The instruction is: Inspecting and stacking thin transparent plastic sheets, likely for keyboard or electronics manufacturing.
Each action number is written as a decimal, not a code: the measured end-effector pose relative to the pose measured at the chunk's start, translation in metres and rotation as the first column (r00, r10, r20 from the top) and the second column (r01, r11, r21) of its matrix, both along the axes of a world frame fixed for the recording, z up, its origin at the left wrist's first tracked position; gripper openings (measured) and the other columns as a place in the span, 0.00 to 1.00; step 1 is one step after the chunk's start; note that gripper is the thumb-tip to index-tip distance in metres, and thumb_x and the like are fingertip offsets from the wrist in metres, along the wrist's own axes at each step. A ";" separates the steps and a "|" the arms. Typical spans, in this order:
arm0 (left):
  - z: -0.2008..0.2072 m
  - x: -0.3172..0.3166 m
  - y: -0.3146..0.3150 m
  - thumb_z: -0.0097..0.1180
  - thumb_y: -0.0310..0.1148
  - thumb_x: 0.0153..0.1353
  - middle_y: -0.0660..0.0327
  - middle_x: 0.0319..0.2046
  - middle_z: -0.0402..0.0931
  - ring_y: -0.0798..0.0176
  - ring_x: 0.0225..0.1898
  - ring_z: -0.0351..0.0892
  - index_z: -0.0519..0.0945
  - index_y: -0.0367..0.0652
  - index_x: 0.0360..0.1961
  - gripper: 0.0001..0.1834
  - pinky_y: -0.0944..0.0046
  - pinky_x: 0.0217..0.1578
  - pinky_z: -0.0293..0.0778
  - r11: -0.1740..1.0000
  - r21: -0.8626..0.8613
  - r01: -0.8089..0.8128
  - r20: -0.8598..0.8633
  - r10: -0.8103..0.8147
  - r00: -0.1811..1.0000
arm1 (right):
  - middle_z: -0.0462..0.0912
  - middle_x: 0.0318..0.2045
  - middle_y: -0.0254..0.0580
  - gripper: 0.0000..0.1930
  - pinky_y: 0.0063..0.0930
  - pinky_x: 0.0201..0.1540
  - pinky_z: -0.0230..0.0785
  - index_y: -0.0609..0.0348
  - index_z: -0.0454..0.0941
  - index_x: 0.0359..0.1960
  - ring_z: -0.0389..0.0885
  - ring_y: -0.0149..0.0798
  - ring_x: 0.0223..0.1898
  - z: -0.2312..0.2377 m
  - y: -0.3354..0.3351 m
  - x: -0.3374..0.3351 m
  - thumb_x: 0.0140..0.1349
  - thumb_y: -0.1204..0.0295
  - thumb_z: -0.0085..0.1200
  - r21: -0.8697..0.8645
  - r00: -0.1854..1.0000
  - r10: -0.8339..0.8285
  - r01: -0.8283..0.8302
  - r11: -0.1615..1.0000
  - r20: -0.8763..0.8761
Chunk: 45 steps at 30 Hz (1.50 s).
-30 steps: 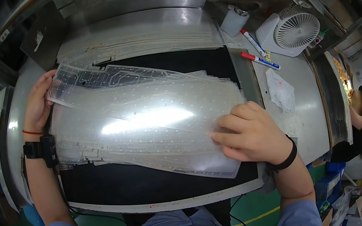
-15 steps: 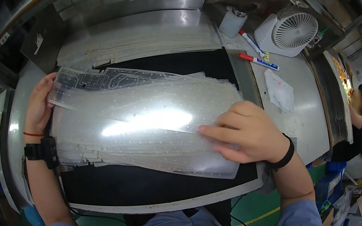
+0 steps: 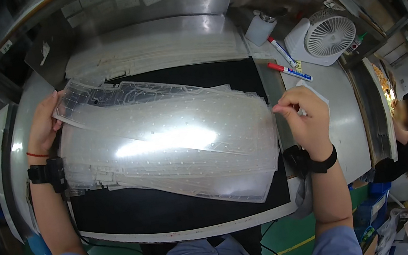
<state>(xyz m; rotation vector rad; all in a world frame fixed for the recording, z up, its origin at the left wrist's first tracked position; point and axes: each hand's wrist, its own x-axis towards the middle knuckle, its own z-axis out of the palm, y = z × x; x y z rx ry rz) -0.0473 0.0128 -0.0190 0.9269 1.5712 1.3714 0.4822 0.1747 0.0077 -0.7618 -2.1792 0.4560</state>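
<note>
A fanned stack of clear plastic sheets (image 3: 184, 168), dotted with small pale marks, lies on a black mat (image 3: 131, 207). Thin traced lines show on the sheets at the upper left. My left hand (image 3: 45, 121) pinches the upper left corner of a clear plastic sheet, thumb on top. At the stack's right edge my right hand (image 3: 307, 115) is closed in a pinch, thumb against forefinger, seemingly on a sheet's edge. Its other fingers are curled in. Glare hides part of the top sheet's surface.
Behind the mat lies another pile of flat sheets (image 3: 147, 45). At the right are a white fan (image 3: 329, 36), a bottle (image 3: 260, 29), a red-capped marker (image 3: 289, 71), another marker (image 3: 282, 51) and a white cloth (image 3: 317, 93). A person (image 3: 406, 139) is at the far right.
My right hand has moved up and right, from over the sheets to their right edge, and its extended finger has drawn into a pinch. My left hand stays at the corner.
</note>
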 end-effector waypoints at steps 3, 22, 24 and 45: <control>-0.004 -0.003 0.002 0.47 0.38 0.73 0.69 0.28 0.77 0.81 0.18 0.63 0.78 0.37 0.50 0.16 0.80 0.17 0.57 1.000 -0.004 0.008 -0.061 -0.008 0.998 | 0.81 0.29 0.41 0.09 0.26 0.34 0.68 0.65 0.82 0.39 0.78 0.37 0.31 -0.007 0.014 0.005 0.60 0.73 0.61 -0.125 1.000 -0.028 0.028 0.992 0.004; 0.003 0.016 0.005 0.48 0.35 0.73 0.65 0.36 0.81 0.80 0.25 0.70 0.77 0.42 0.48 0.10 0.81 0.25 0.64 0.980 0.193 -0.058 0.120 0.035 0.992 | 0.76 0.34 0.33 0.07 0.19 0.37 0.63 0.67 0.79 0.36 0.72 0.26 0.35 -0.025 0.012 -0.004 0.68 0.74 0.53 -0.509 0.987 0.072 -0.136 0.850 -0.143; 0.005 0.020 0.006 0.48 0.35 0.73 0.65 0.37 0.82 0.80 0.26 0.72 0.77 0.42 0.48 0.10 0.80 0.27 0.66 0.979 0.197 -0.051 0.160 0.019 0.987 | 0.77 0.32 0.33 0.06 0.18 0.35 0.63 0.66 0.80 0.36 0.72 0.24 0.33 -0.027 0.012 -0.005 0.68 0.75 0.53 -0.503 0.982 0.058 -0.142 0.853 -0.180; 0.006 0.014 0.004 0.49 0.34 0.72 0.64 0.35 0.80 0.79 0.26 0.74 0.76 0.38 0.50 0.13 0.79 0.25 0.68 0.994 -0.058 0.096 -0.057 -0.099 0.993 | 0.82 0.34 0.32 0.05 0.15 0.35 0.67 0.62 0.77 0.43 0.76 0.21 0.32 -0.028 0.013 -0.004 0.66 0.77 0.56 -0.628 0.945 -0.115 -0.110 0.770 -0.306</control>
